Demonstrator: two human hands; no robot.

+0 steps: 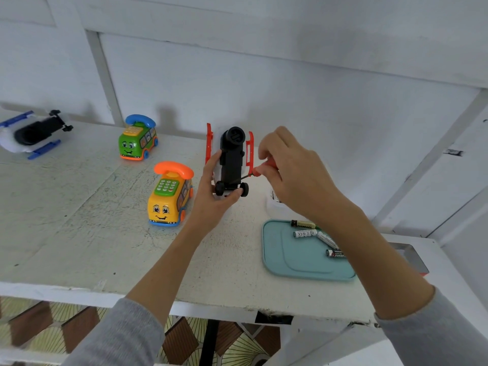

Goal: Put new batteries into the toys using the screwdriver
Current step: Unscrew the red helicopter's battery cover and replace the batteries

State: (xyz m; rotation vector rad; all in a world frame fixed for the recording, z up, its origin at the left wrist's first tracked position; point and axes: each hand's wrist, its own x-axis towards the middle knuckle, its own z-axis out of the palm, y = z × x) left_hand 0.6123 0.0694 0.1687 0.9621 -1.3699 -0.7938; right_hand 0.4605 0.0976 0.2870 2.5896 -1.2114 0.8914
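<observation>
fingers of the right hand (287, 165) pinch the red-handled screwdriver (260, 170) — its thin shaft slants down-left onto the black underside of the red-railed white toy vehicle (232, 162), which the left hand (211, 191) grips upright, long axis vertical, above the white desk (79, 220).

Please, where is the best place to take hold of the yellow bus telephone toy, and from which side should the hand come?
Probably the yellow bus toy is best gripped across its two flat side walls, coming down from above, just in front of the orange handset. It stands upright on its wheels, and the handset looks loose, so lifting by it seems risky.
</observation>
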